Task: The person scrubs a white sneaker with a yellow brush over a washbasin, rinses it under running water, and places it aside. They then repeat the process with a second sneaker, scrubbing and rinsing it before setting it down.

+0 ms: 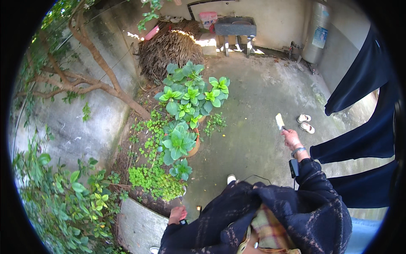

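Observation:
My right hand [291,138] is closed around the dark handle of a flat brush [279,121], whose pale yellowish head points up and away from me over the concrete floor. A band circles that wrist, and a small black device [294,168] hangs by the forearm. At the lower left, my left hand [178,214] is held low beside my body, its fingers curled; whether anything lies inside them cannot be told. Near it grows a clump of small leafy plants [173,187].
Potted broad-leaved plants [179,141] stand left of centre beside a soil bed. Dark trousers [355,141] hang at right, near small white shoes [306,127]. Farther off are a brushwood pile [171,50], a stone sink [235,29] and a metal tank [315,31]. A tree trunk [134,106] leans at left.

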